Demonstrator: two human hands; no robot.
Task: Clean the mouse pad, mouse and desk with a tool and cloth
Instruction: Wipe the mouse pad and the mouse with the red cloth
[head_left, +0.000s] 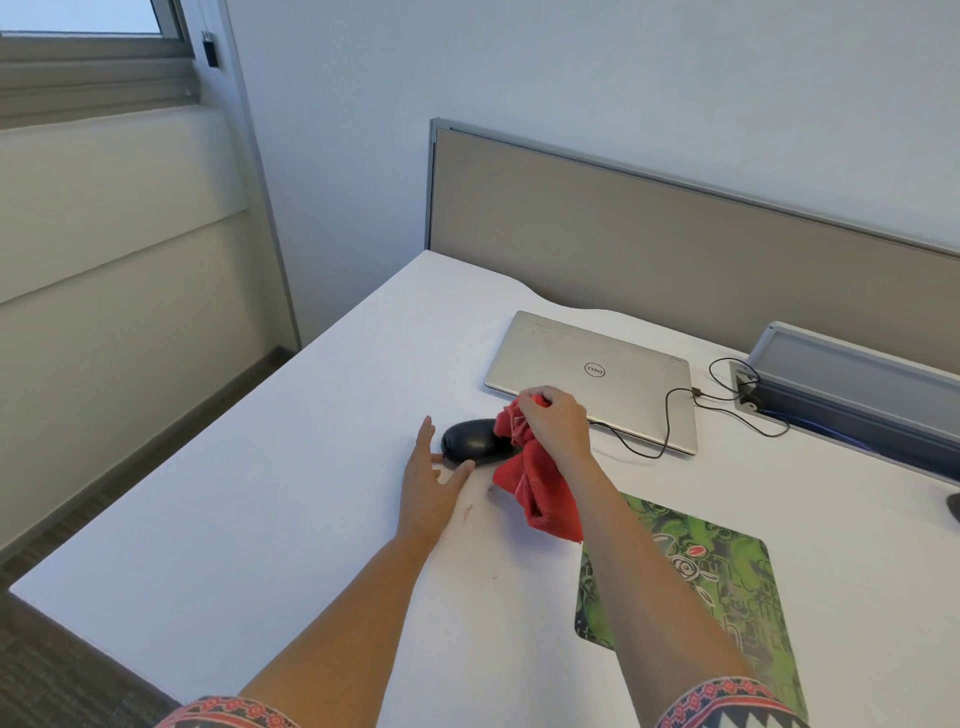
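The right hand (556, 423) is gripping a bunched red cloth (540, 493) at the right end of the black mouse (472, 441), which is sitting mid-desk (260, 493), nearer the far edge. The left hand (428, 483) is lying open, fingers straight, at the mouse's near side. The green mouse pad (737, 587) is lying by the near edge.

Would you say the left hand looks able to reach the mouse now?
Probably yes: the open left hand lies right beside the mouse, nothing between; the red cloth covers only its other end.
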